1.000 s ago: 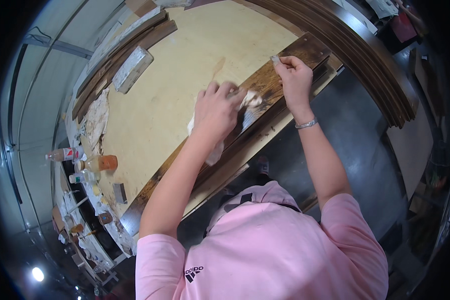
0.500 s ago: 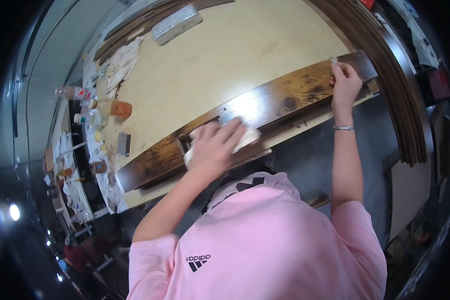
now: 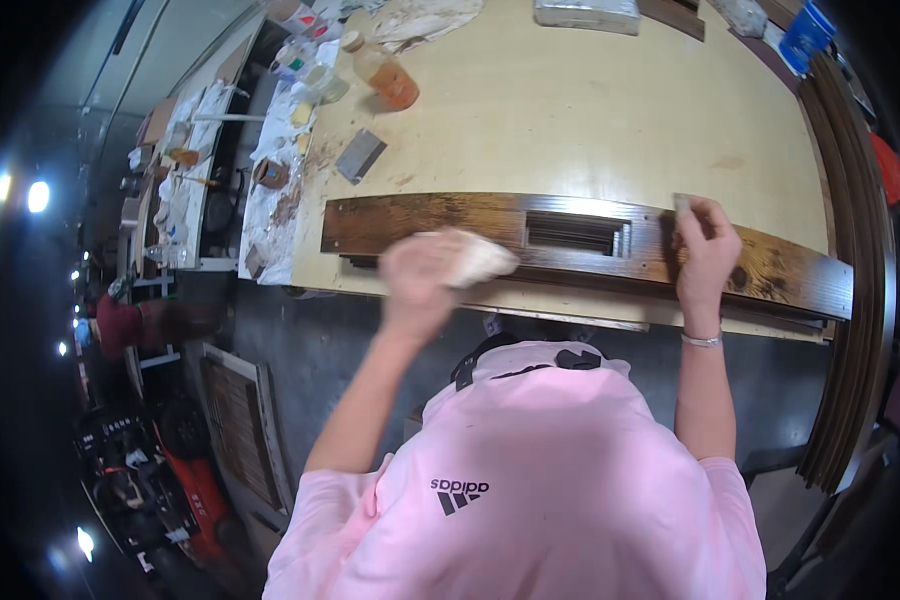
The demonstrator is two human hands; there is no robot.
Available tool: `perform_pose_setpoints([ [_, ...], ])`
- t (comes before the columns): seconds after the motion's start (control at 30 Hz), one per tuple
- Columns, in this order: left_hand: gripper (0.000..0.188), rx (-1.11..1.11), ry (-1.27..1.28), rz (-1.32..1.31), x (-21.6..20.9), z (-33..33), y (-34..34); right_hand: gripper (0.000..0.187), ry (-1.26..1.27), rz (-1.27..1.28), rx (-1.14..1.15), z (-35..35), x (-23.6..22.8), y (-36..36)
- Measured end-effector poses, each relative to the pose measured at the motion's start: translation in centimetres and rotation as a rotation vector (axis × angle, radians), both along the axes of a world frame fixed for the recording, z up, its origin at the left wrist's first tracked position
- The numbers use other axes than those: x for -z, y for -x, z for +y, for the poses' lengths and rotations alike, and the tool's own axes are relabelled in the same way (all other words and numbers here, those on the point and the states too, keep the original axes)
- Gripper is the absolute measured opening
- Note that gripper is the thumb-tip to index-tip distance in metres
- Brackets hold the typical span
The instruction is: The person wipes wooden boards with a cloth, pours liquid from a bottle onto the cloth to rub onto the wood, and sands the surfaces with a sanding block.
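My left hand point(image 3: 417, 275), smeared by motion, is closed on a white cloth point(image 3: 478, 260) at the near edge of a dark-stained wooden board point(image 3: 425, 213). The cloth lies left of a rectangular cutout point(image 3: 575, 233) in the board. My right hand point(image 3: 708, 250) is over the board, right of the cutout. Its thumb and fingers pinch a small pale piece point(image 3: 682, 201) too small to name. Brown grain and a dark knot point(image 3: 738, 277) show on the board's glossy face, to the right of this hand.
The board lies along the near edge of a pale worktable point(image 3: 570, 100). A grey block point(image 3: 360, 156) and a bottle of orange liquid point(image 3: 385, 75) stand at the left. Long dark strips point(image 3: 850, 270) are stacked at the right. A wrapped block point(image 3: 587, 15) lies at the far edge.
The view has turned, so the board appears more level. My left hand and cloth have moved left off the cutout. My right hand is further left along the board, still pinching the pale piece.
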State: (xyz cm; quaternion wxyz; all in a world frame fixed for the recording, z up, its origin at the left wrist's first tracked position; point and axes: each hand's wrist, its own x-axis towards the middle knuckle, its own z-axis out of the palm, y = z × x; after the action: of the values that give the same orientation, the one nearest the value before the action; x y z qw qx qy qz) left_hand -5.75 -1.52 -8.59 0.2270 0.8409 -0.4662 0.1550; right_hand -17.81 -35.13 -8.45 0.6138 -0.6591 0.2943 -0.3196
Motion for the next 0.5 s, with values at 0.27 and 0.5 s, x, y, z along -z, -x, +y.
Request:
perform_pose_setpoints([
  [0.27, 0.035, -0.521, 0.730, 0.728, -4.2, 3.5, -3.2, 0.018, 0.017, 0.000, -0.014, 0.1, 0.4, -0.2],
  [0.5, 0.035, -0.216, -0.144, 0.057, -0.8, 4.6, -8.2, 0.016, 0.059, -0.002, 0.022, -0.3, 1.2, 0.4],
])
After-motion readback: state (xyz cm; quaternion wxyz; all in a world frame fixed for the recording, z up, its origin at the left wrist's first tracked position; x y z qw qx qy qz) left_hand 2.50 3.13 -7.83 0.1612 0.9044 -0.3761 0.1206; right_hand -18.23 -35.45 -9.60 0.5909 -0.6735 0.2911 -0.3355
